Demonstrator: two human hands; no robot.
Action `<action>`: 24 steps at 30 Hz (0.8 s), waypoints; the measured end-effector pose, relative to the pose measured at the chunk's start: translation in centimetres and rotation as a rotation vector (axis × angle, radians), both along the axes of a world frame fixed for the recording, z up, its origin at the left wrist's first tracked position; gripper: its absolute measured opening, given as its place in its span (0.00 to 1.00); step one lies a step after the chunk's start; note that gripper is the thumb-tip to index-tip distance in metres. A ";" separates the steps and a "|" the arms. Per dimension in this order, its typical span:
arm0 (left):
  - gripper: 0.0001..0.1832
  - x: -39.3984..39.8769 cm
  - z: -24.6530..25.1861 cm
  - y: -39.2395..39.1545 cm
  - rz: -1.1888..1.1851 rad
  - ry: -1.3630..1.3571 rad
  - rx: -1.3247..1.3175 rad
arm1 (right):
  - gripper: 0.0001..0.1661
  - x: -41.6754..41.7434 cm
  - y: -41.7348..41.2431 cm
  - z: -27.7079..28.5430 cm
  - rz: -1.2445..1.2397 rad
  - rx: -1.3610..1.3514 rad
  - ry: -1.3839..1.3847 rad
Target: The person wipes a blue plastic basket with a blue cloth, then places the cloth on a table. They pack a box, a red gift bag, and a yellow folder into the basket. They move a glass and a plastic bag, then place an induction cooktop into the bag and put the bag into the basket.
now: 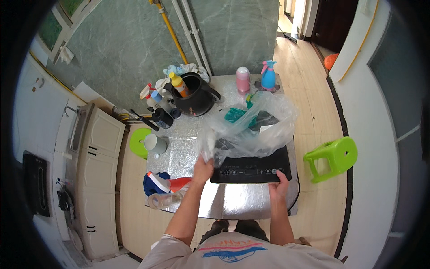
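A black induction cooktop [251, 166] lies at the near right part of a foil-covered table [211, 201]. My right hand [279, 188] grips its near right edge, thumb on top near the control panel. My left hand [203, 171] is at the cooktop's left side, its fingers against the end of a clear plastic bag [278, 143]; whether it grips the bag, the cooktop or both is unclear. The bag is spread over the back of the cooktop, with green plastic [235, 115] and dark items showing in and under it.
Behind the cooktop stand a black kettle [193, 106], a pink bottle [243, 80] and a blue spray bottle [268, 78]. At left are a white cup [156, 144], a black bottle [162, 118], a red-and-white spray bottle [178, 184] and a clear bottle [164, 200]. Green stools [339, 154] flank the table.
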State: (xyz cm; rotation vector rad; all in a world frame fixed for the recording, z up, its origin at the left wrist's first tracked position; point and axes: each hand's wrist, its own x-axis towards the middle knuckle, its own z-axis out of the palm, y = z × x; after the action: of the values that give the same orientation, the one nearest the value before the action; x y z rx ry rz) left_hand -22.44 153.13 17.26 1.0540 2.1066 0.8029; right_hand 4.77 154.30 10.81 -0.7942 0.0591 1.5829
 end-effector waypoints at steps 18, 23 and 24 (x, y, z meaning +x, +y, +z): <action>0.31 -1.5 13.5 15.2 -0.342 -0.262 0.850 | 0.05 5.8 -10.1 1.4 -0.055 -0.170 0.016; 0.34 -2.5 7.9 13.8 -0.293 -0.132 0.803 | 0.10 6.7 -11.5 -2.4 -0.018 -0.095 0.057; 0.33 -3.2 6.5 13.4 -0.264 -0.031 0.756 | 0.10 6.5 -11.4 -2.5 -0.020 -0.109 0.063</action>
State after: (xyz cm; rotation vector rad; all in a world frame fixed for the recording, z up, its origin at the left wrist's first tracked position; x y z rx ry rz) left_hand -25.67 166.49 23.74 1.6386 1.5925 1.5138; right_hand 11.32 142.90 8.31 -0.8253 0.1997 1.5965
